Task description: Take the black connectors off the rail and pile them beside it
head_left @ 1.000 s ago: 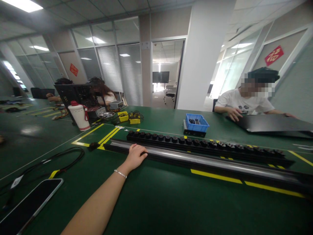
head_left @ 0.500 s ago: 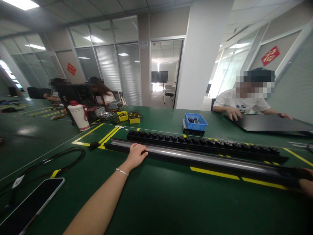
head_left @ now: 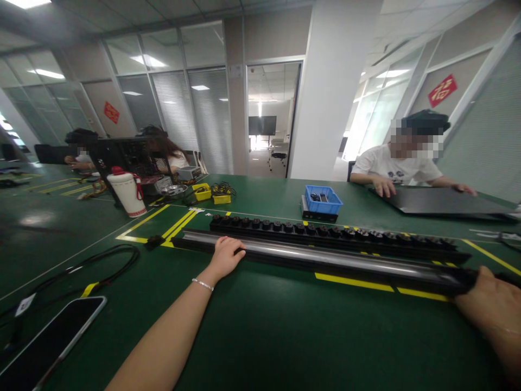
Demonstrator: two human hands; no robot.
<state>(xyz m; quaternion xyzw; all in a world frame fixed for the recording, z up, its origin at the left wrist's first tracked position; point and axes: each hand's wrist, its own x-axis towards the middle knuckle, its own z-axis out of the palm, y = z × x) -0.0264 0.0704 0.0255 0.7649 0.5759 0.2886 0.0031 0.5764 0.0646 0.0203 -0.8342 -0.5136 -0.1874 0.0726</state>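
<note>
A long black rail with a shiny metal rod (head_left: 325,259) lies across the green table (head_left: 285,336). My left hand (head_left: 225,256) rests on its left part, fingers curled over the rod. At the rail's right end my right hand (head_left: 486,301) grips the dark end piece. Just behind the rail lies a long black strip (head_left: 334,232) carrying several small black knobs in a row.
A phone (head_left: 49,345) and black cables (head_left: 101,271) lie at the near left. A blue bin (head_left: 323,200), yellow boxes (head_left: 202,191) and a white jug (head_left: 127,193) stand further back. A person in a white shirt (head_left: 393,165) handles a black panel (head_left: 439,202) at the right. Other people sit at the far left.
My right hand has come into view and closed on the rail's right end. The view has shifted slightly right; my left hand stays on the rail.
</note>
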